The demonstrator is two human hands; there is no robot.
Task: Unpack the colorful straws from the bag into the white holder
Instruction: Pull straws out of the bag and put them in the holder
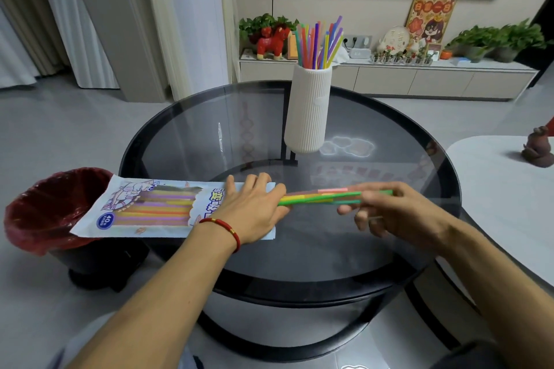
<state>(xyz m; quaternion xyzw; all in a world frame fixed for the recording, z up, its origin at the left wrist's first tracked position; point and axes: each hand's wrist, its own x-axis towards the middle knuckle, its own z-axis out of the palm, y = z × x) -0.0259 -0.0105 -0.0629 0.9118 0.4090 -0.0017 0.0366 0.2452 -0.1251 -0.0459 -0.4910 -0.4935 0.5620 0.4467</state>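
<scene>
The straw bag [144,207] lies flat at the near left of the round glass table [299,255], its left end hanging over a bin. Several coloured straws show through its clear window. My left hand [254,210] presses flat on the bag's right, open end. My right hand [389,210] pinches a small bundle of green, yellow and pink straws [320,196], which stick partly out of the bag's mouth and lie level above the glass. The white ribbed holder [308,108] stands upright at the far middle of the table with several straws [320,42] in it.
A black bin with a red liner [45,213] stands on the floor at the table's left edge. A white table [494,189] with a small brown figure [538,147] is at the right. A low cabinet with plants and ornaments [389,75] lines the far wall.
</scene>
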